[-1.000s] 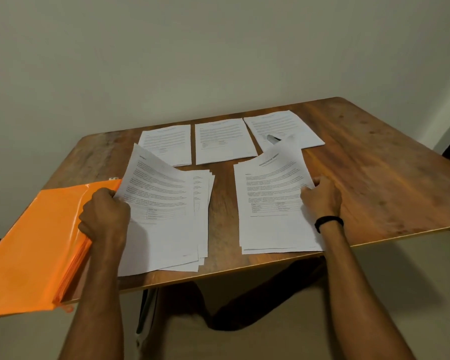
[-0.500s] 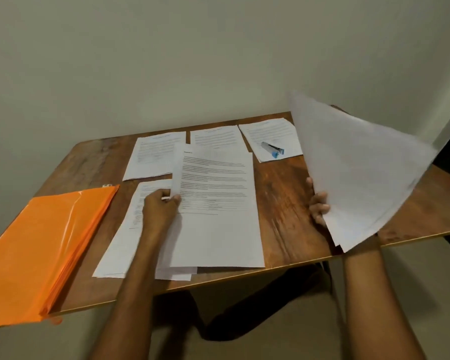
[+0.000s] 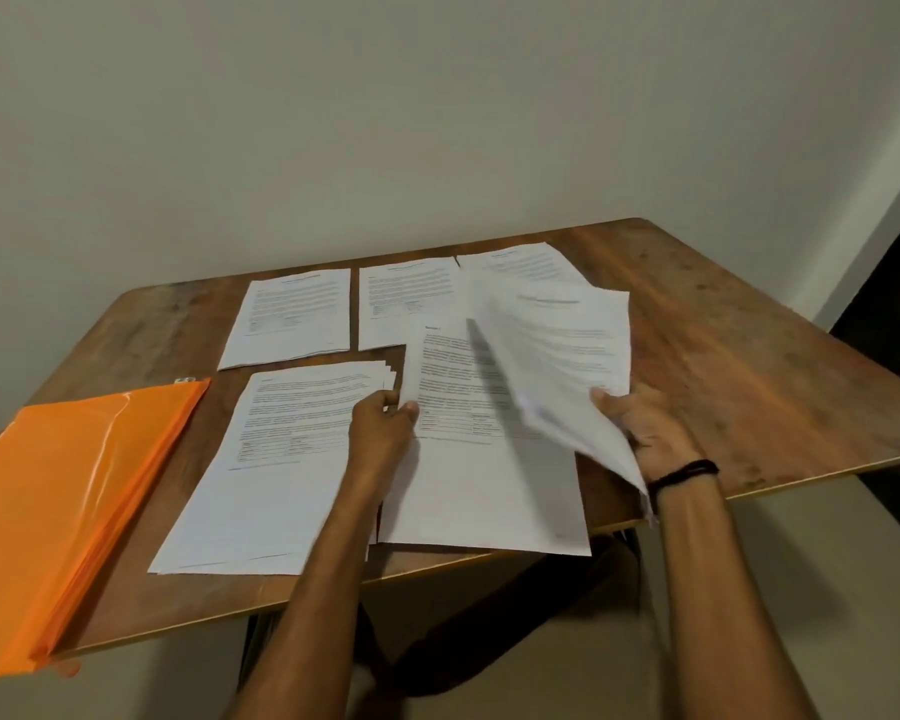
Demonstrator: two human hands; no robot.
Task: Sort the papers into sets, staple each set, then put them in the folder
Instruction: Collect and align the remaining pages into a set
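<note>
At frame centre, the left hand (image 3: 385, 426) pinches the left edge of a printed sheet (image 3: 489, 485) lying on the surface (image 3: 749, 381). The right hand (image 3: 650, 428) grips a blurred bundle of papers (image 3: 552, 345), tilted above that sheet. A paper stack (image 3: 281, 459) lies just left of the left hand; the orange folder (image 3: 74, 501) occupies the lower left.

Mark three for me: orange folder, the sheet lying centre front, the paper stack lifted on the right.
orange folder (image 3: 63, 511): head view, middle of its top cover.
centre sheet (image 3: 479, 491): head view, blank lower half.
lifted stack (image 3: 567, 356): head view, middle of the blurred top page.
</note>
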